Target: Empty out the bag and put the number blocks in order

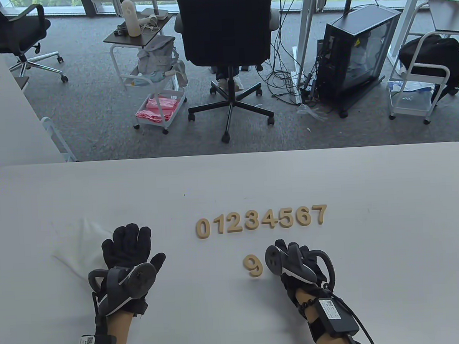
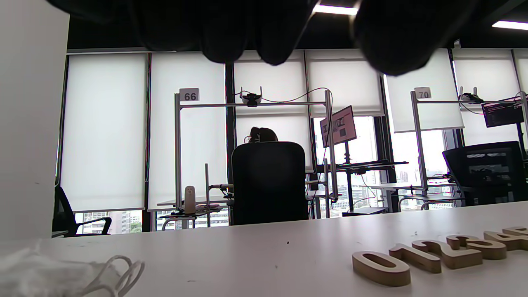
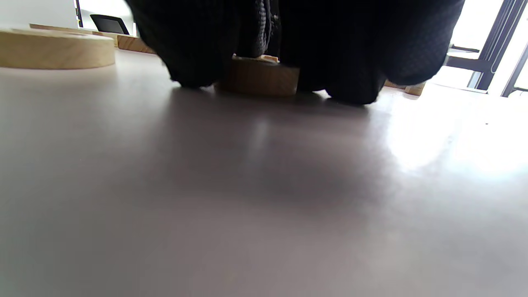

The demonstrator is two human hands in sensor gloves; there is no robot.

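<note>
Wooden number blocks 0 to 7 [image 1: 261, 220] lie in a row in order on the white table [image 1: 372, 249]. The 9 block [image 1: 253, 265] lies alone in front of the row. My right hand [image 1: 291, 251] is just right of the 9, fingers curled down. In the right wrist view its fingers [image 3: 194, 62] pinch a wooden block [image 3: 260, 76] that rests on the table; its digit is hidden. My left hand [image 1: 130, 242] lies flat and open, its fingers resting on the edge of the limp white bag [image 1: 77, 245]. The bag [image 2: 41, 272] also shows in the left wrist view.
The table's far edge [image 1: 228, 155] runs across the middle of the table view. Beyond it are an office chair [image 1: 226, 45], a cart and a computer case on the floor. A white partition [image 1: 3, 114] stands at the left.
</note>
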